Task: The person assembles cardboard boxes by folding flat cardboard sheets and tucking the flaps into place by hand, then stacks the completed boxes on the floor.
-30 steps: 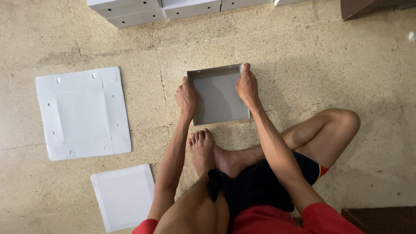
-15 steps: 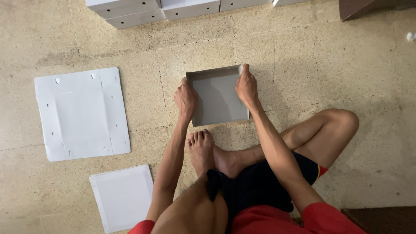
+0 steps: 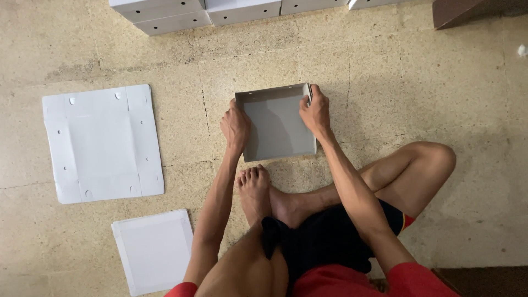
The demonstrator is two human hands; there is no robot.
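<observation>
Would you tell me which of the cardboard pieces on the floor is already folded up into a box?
The grey box between both hands; the large white sheet and the smaller white piece lie flat.

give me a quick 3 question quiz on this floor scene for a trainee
1. True or false: both hands grip the grey box at the same time.
2. Which lies farther from the box: A) the flat white sheet with holes, or B) the smaller white lid?
3. Fill in: the left hand is on the box's left wall, and the right hand is on its ____ wall.

Key: 1 true; 2 B; 3 right
</observation>
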